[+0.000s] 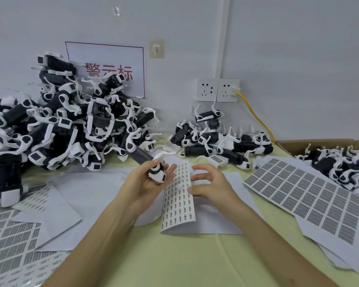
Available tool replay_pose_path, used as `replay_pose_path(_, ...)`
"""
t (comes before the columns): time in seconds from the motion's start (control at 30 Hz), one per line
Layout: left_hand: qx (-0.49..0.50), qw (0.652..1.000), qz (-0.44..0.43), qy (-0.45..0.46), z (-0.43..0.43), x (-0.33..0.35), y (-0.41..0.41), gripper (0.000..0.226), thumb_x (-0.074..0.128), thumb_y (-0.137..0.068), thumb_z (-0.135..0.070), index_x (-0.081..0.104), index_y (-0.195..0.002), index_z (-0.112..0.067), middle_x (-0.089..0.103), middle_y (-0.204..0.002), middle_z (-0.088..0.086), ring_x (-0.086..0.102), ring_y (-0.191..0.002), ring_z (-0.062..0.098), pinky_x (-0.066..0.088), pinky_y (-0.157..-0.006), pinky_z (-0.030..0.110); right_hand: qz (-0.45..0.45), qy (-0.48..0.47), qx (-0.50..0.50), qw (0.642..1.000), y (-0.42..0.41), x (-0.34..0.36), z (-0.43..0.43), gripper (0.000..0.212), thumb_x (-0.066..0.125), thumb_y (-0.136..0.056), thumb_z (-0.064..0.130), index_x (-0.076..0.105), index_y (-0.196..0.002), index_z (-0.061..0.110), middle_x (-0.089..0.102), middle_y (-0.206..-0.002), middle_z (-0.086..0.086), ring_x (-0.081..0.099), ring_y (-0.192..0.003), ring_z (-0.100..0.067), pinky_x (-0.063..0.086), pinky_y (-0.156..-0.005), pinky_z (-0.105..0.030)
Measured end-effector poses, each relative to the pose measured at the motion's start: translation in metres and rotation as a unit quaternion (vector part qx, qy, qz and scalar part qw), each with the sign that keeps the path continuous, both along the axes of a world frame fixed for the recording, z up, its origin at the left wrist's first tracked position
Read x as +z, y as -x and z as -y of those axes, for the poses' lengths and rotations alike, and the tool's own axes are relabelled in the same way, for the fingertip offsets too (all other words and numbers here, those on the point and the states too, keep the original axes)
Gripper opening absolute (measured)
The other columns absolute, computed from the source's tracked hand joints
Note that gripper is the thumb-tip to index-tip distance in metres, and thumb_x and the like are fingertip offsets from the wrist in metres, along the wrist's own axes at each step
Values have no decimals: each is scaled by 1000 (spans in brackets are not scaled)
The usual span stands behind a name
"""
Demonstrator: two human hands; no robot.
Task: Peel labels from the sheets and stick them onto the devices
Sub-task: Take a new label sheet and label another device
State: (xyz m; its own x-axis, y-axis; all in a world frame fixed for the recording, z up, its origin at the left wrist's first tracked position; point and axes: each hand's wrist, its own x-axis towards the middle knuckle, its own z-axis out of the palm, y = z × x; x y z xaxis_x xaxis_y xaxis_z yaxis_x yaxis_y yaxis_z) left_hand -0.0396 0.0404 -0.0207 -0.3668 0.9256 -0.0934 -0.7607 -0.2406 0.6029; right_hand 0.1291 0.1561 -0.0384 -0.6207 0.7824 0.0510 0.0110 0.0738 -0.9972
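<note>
— Above the green counter [174, 257], where's the device [157, 174]?
— Left grip [146, 180] curls round it, white end nearest, long axis slanting away leftward. Right grip [208, 184] loosely spread, thumb on sheet [178, 204] edge. Grey wall [288, 48] behind.

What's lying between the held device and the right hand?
In the head view, only the small-label sheet lies between the device and the right hand.

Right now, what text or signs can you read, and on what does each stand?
"警示标" in red on the wall sign, partly behind the pile.
Middle sheet, small labels: too small to read.
Right sheet, grey labels: too small to read.
Left sheets: too small to read.
Device in left hand: no readable text.
</note>
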Motion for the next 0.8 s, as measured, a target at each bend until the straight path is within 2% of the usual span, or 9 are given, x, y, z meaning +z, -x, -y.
replay_pose_path(0.07,4,999,-38,10,1,1,1,37,72,-82,-14,62,-114,-1,64,-118,18,70,-119,36,51,-106,43,-11,13,1,1000,0,-1,2,51,74,-78,-14,66,-117,19,68,-118,-11,75,-94,-30,64,-77,-37)
replay_pose_path(0.13,17,991,-127,39,2,2,3,40,72,-83,-28,66,-116,-7,69,-116,12,68,-121,29,47,-107,39,-17,29,10,999,0,-1,2,45,71,-80,-15,68,-113,16,72,-115,-11,76,-92,-30,63,-79,-39)
replay_pose_path(0.2,27,980,-184,64,4,2,5,47,76,-80,-37,69,-120,-12,70,-114,6,64,-115,24,42,-105,38,-7,25,24,999,1,-1,0,38,69,-82,-15,73,-107,14,75,-106,-12,73,-86,-26,61,-77,-36)
replay_pose_path(0.27,27,979,-189,68,5,1,5,59,76,-76,-39,68,-127,-12,68,-108,3,55,-110,22,39,-103,39,15,-11,27,999,0,1,-1,36,69,-84,-12,77,-101,19,72,-93,-5,67,-82,-19,57,-73,-31)
replay_pose_path(0.33,29,981,-180,69,5,0,5,68,75,-73,-40,66,-134,-9,66,-102,2,51,-108,23,37,-102,39,12,-41,15,999,0,2,-2,39,67,-87,-10,78,-101,24,70,-90,3,68,-87,-17,58,-78,-33)
replay_pose_path(0.43,1,979,-191,70,7,3,4,60,73,-72,-42,68,-126,-16,66,-99,3,54,-101,27,40,-96,38,-31,-68,-11,997,-1,6,-4,43,65,-88,-11,76,-106,27,73,-102,1,69,-94,-17,60,-84,-35)
replay_pose_path(0.53,-66,978,-191,51,8,4,2,51,73,-74,-41,68,-118,-16,64,-104,9,61,-91,28,45,-88,40,-72,-81,-21,994,-4,9,-7,46,66,-88,-12,76,-108,28,76,-101,1,68,-88,-13,58,-75,-25)
replay_pose_path(0.67,-151,971,-184,7,8,0,1,50,72,-80,-38,69,-123,-12,64,-124,13,57,-108,32,34,-100,46,-86,-102,-13,991,-4,9,-6,48,65,-88,-13,76,-111,28,75,-109,-5,66,-85,-14,54,-72,-23)
replay_pose_path(0.8,-178,963,-198,-41,7,-2,0,49,83,-75,-33,72,-117,-9,68,-119,12,63,-107,30,45,-100,42,-83,-125,-9,989,-1,7,-4,53,64,-88,-14,77,-105,35,77,-107,2,70,-89,-17,58,-75,-27)
